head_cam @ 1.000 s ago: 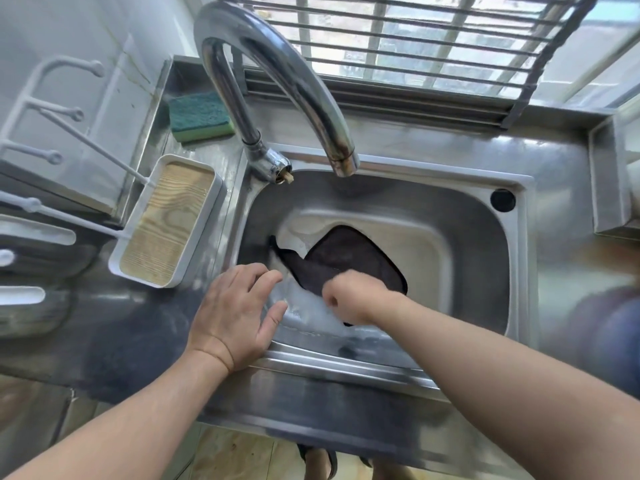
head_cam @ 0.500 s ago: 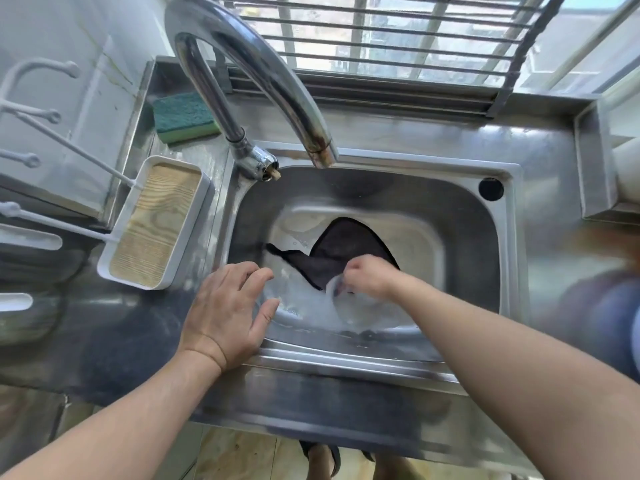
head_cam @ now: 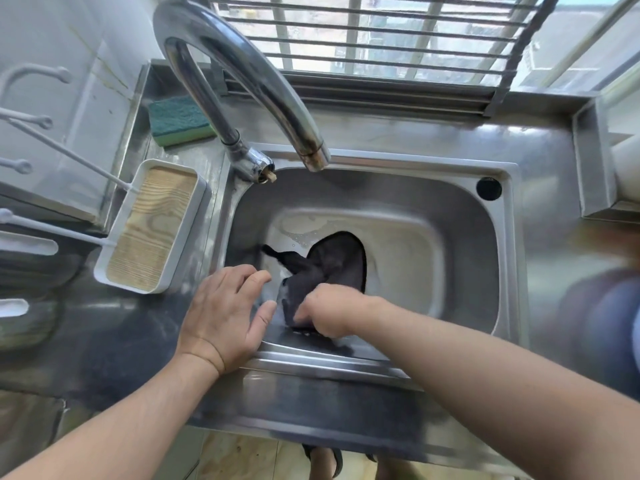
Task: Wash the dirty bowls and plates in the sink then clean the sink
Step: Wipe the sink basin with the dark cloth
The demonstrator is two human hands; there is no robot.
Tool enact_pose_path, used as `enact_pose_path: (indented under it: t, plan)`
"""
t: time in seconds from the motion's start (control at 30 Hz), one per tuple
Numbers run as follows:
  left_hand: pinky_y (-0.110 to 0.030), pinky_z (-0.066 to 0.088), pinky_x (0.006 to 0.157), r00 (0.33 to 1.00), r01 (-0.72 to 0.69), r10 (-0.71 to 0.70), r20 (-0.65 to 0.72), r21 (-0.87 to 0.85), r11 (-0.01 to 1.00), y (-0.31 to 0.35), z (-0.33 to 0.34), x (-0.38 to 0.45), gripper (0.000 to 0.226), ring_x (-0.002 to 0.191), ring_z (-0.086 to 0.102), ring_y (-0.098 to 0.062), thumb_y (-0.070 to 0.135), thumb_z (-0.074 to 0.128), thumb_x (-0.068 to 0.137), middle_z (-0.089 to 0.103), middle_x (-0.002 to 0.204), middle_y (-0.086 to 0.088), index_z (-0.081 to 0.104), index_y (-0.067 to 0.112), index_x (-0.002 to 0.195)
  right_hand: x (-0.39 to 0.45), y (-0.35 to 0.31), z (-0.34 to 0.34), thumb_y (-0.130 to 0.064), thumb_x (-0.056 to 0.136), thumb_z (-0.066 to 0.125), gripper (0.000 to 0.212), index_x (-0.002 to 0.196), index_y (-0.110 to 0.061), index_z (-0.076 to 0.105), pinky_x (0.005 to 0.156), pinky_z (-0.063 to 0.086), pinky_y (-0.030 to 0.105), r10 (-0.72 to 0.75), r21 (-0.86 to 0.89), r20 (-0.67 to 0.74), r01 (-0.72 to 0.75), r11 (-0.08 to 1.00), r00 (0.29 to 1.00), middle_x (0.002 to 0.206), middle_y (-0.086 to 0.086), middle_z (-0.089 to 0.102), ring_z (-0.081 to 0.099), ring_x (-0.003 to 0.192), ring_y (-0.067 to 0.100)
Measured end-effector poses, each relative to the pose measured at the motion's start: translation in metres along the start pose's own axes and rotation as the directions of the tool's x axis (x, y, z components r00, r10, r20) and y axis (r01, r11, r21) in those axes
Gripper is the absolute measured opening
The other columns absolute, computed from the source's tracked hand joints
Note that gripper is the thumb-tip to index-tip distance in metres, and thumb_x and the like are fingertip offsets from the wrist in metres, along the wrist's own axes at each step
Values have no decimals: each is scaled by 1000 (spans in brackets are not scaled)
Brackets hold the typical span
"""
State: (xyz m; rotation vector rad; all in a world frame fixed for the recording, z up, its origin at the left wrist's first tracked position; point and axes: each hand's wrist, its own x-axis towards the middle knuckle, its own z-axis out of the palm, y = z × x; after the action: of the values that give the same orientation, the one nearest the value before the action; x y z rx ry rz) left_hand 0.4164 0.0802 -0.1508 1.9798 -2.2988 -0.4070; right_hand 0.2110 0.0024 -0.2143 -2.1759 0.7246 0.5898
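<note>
Sink-cleaning step in hand — dark grey wet cloth [head_cam: 325,271] is gripped by curled right hand [head_cam: 332,311] against stainless steel sink [head_cam: 450,244] near wall; left hand [head_cam: 221,306], fingers relaxed, holds nothing, rests on rim. Next: remaining walls & basin floor probably to be wiped w/ firm pressure.

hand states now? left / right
Left hand: open, resting flat on the sink's front rim, holding nothing.
Right hand: closed, gripping the dark cloth against the basin.

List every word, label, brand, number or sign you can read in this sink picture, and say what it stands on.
None can be read.
The faucet, the green sponge, the white tray, the steel sink and the dark cloth gripped by the right hand show no print.
</note>
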Motion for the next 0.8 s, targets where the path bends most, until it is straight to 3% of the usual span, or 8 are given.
enact_pose_path:
  t: [0.13,0.23,0.33,0.43,0.6,0.8]
  plan:
    - [-46,46,90,1000,2,-2,-2,-5,1000,-2,2,-1,45,105,58,-29,46,49,94,60,117,-1,65,16,124,5,27,8,-8,91,49,37,110,-30,71,78,55,42,191,6,-274,-197,980,943,104,-2,60,53,104,30]
    - [-45,45,91,1000,-2,2,-5,-7,1000,-2,2,0,45,105,58,-29,46,50,94,60,117,-1,65,16,123,11,39,14,-22,99,55,25,121,-25,65,80,49,43,183,-80,-354,-225,971,917,116,3,52,46,113,33]
    - [-44,45,91,1000,-2,2,-9,-7,1000,-2,2,0,44,105,58,-28,45,50,93,60,117,-1,65,17,123,16,44,21,-43,89,73,60,142,-31,48,96,47,52,154,-177,-320,-219,960,935,141,7,40,37,128,36]
    - [-44,45,91,1000,-7,7,-13,-7,1000,-2,3,-1,42,105,58,-28,45,50,93,60,117,0,64,18,122,24,43,26,-54,80,77,91,155,-40,28,113,32,67,188,-199,-234,-236,951,954,162,8,18,21,144,43]
    - [-44,46,90,1000,-15,15,-14,0,1000,-2,2,0,41,104,57,-27,44,50,93,60,116,0,64,18,121,32,41,30,-61,79,74,104,159,-50,8,118,12,76,257,-189,-165,-286,939,952,171,-1,-13,-4,153,46]
    - [-42,46,90,1000,-12,12,-5,-2,1000,-2,1,0,40,103,56,-25,45,50,93,58,116,2,64,19,121,27,47,33,-57,89,66,97,161,-52,1,115,4,81,201,-243,-129,-227,943,971,170,-3,-28,-21,154,46]
